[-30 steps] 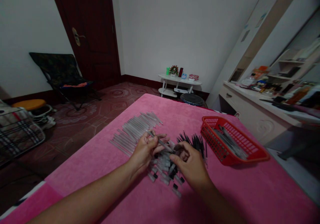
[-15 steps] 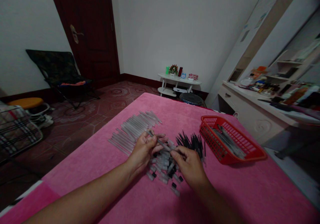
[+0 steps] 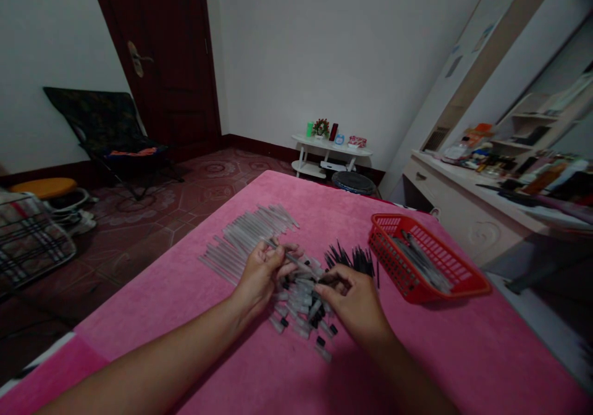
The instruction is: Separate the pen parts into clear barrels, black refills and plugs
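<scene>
My left hand (image 3: 258, 274) pinches a clear tube (image 3: 296, 259) near the middle of the surface (image 3: 185, 316). Its long axis slants from that grip toward my right hand (image 3: 356, 304), the nearer one to its free end. The right grip is narrow above the caps (image 3: 299, 313); I cannot tell whether it holds anything.

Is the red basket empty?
No, the red basket holds a heap of slim pens lying along its middle.
</scene>
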`<state>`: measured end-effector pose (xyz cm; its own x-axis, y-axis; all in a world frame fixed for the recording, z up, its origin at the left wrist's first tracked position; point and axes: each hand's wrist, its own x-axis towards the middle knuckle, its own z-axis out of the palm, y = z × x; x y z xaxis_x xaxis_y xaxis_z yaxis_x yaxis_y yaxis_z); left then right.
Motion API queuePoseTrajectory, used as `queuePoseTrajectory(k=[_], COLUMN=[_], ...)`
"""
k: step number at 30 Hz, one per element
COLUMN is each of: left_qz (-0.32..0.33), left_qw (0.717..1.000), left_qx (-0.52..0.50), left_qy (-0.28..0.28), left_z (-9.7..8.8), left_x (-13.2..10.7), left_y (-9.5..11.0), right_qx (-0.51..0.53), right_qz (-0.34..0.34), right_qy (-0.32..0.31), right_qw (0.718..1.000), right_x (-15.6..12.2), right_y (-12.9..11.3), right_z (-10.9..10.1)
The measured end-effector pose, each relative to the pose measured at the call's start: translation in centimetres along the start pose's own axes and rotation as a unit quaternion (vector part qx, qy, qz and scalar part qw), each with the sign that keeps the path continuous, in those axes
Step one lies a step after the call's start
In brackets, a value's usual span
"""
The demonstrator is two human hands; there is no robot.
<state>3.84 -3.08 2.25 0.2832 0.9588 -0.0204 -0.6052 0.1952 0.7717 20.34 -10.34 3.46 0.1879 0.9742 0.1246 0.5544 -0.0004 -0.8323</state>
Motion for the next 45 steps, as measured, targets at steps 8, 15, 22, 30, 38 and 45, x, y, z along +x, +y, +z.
queuePoseTrajectory(k=[8, 15, 22, 30, 38, 45], left_qz=[0.007, -0.015, -0.004, 0.036, 0.018, 0.012], left_qw=[1.000, 1.000, 0.999, 0.996, 0.996, 0.997], left_qx=[0.009, 0.013, 0.044, 0.033, 0.024, 0.022], left_qy=[0.018, -0.001, -0.013, 0.068, 0.081, 0.068], left_z=[-0.4, 0.1, -0.3, -2.0, -2.1, -2.0], left_x=[0.4, -0.3, 0.1, 2.4, 2.3, 2.1], left_y=[-0.2, -0.3, 0.3, 2.0, 1.3, 1.1], right_qx=[0.322, 0.226, -0.080, -0.283, -0.403, -0.423], right_qz=[0.118, 0.037, -0.024, -0.015, 0.066, 0.055], right_qy=[-0.097, -0.092, -0.303, -0.253, -0.150, -0.141], right_qw=[0.934, 0.969, 0.949, 0.925, 0.900, 0.893], right_x=[0.1, 0.3, -0.5, -0.1, 1.0, 0.9], right_y=[-0.7, -0.6, -1.4, -1.2, 1.1, 1.3], right_z=[-0.4, 0.4, -3.1, -9.0, -8.5, -8.4])
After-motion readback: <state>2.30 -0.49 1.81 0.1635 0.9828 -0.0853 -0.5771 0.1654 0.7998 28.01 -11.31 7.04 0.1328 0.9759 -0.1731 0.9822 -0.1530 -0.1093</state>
